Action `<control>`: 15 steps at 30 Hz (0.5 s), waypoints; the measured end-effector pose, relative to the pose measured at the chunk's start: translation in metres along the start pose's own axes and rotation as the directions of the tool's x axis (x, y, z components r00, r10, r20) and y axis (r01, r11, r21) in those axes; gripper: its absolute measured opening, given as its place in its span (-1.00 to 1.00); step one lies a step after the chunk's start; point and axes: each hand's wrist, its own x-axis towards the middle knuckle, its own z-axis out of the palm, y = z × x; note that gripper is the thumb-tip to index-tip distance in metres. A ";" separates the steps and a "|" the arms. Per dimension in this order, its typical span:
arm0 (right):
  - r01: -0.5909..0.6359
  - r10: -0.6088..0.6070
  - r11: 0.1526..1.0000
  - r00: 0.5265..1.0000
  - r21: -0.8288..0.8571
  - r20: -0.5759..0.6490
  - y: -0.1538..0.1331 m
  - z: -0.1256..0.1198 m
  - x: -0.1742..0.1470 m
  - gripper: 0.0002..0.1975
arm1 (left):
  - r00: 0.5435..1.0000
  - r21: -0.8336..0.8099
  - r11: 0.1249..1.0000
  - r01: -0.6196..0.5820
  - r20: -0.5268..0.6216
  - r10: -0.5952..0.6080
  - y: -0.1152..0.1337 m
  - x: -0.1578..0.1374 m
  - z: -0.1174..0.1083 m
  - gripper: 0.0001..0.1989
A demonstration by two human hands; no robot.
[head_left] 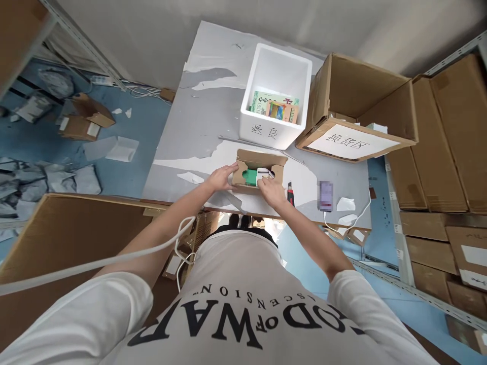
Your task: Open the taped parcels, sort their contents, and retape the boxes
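Note:
A small open cardboard box (261,189) stands near the front edge of the table, its lid flap raised at the back. Inside it lie a green box (250,177) and, to the right, a small white box (262,173) with dark marks. My left hand (223,177) grips the cardboard box at its left end. With its fingers reaching over the front wall, my right hand (272,191) is closed on the white box; its fingertips are partly hidden. Just right of that hand lies a red and black box cutter (290,193).
Behind stand a white foam bin (254,133) holding colourful booklets and a large open carton (323,101) with a handwritten label. A phone (325,195) on a cable and paper scraps (345,204) lie at right. A big carton (76,228) stands at left.

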 end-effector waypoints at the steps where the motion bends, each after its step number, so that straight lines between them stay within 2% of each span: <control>1: 0.011 -0.011 1.000 1.000 -0.025 -0.013 -0.004 0.006 -0.008 -0.69 | 1.000 0.017 1.000 0.016 0.000 -0.016 0.002 0.000 0.002 -0.11; 4: 0.073 -0.074 0.997 0.996 -0.009 -0.059 -0.009 0.025 -0.036 -0.67 | 1.000 0.083 0.997 0.012 0.014 -0.013 0.011 -0.004 0.001 -0.15; 7: 0.202 -0.196 0.972 0.979 0.120 -0.062 0.000 0.029 -0.053 -0.63 | 0.997 0.178 0.983 -0.039 0.071 0.026 0.019 -0.011 -0.012 -0.10; 8: 0.227 -0.220 0.961 0.974 0.158 -0.061 0.006 0.025 -0.052 -0.64 | 0.994 0.217 0.974 -0.060 0.097 0.040 0.022 -0.013 -0.017 -0.09; 10: 0.200 -0.189 0.962 0.979 0.184 -0.072 0.019 0.008 -0.041 -0.64 | 0.989 0.281 0.953 -0.109 0.128 0.075 0.030 -0.012 -0.028 -0.16; 12: 0.156 -0.150 0.976 0.987 0.154 -0.052 0.029 -0.015 -0.019 -0.57 | 0.976 0.302 0.933 -0.196 0.151 0.156 0.041 -0.006 -0.035 -0.35; 13: 0.160 -0.163 0.979 0.987 0.123 0.009 0.032 -0.027 -0.006 -0.55 | 0.961 0.299 0.919 -0.256 0.180 0.209 0.047 0.000 -0.038 -0.46; 15: 0.168 -0.173 0.985 0.960 0.041 0.223 0.035 -0.047 0.019 -0.56 | 0.921 0.292 0.891 -0.349 0.286 0.267 0.059 0.013 -0.042 -0.60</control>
